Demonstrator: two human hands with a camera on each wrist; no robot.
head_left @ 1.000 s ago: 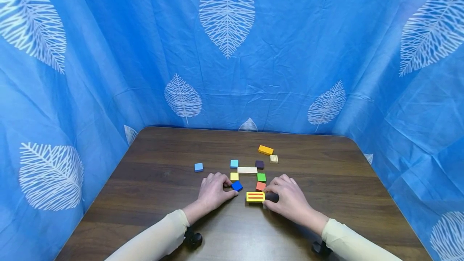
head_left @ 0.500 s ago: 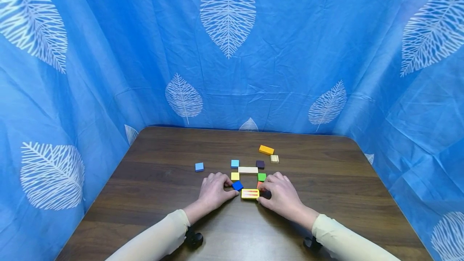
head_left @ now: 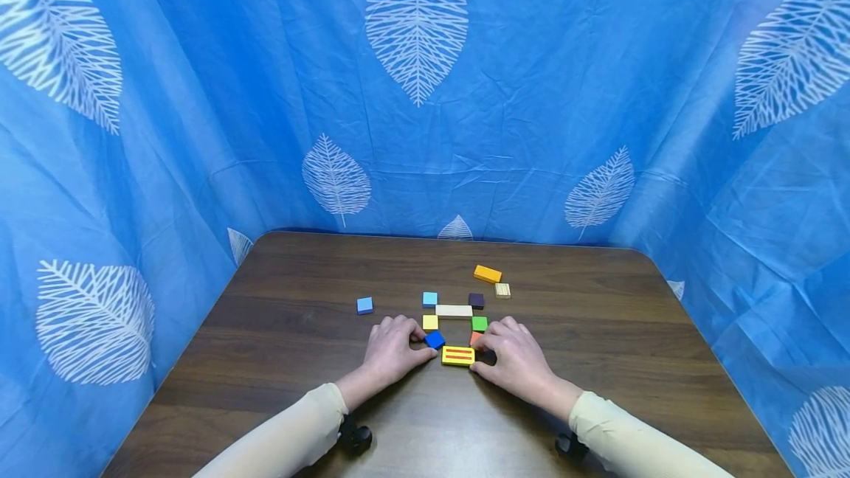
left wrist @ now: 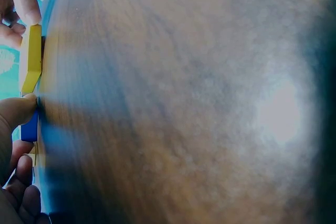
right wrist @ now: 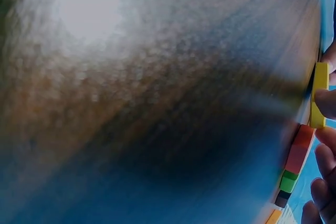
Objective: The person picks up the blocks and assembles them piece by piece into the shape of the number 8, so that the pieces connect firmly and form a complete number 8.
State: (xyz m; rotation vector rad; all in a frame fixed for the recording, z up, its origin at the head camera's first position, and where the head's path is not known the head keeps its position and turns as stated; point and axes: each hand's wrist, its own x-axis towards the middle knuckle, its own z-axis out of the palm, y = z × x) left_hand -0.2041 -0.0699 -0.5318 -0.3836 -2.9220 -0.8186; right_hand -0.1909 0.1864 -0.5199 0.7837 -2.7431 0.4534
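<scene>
Yellow block with red stripes point(head_left: 458, 356), one, oblong: at the near side of a small group of blocks on your desk point(head_left: 279, 419), its right end pinched between the thumb and a finger of your right hand point(head_left: 521, 361), parted only by the block's breadth; whether it sits flat or slightly raised you cannot tell. Dark blue block point(head_left: 434, 340), one, short: turned askew, pinched between thumb and forefinger of your left hand point(head_left: 390, 349), its near corner just beside the striped piece. Handling, judged by look: both probably wood, light, stiff, hardly fragile; painted faces may slip a little, so hold opposite long sides near the end of the striped piece, and opposite sides of the blue, pressing gently to spare the neighbours. Neighbours: yellow block point(head_left: 430, 322), behind the blue; coral block point(head_left: 476, 338), partly hidden by your right hand; green block point(head_left: 479, 324) beyond it; cream bar point(head_left: 454, 311), lying crosswise; light blue block point(head_left: 430, 299) and dark purple block point(head_left: 476, 301), at the far corners.
</scene>
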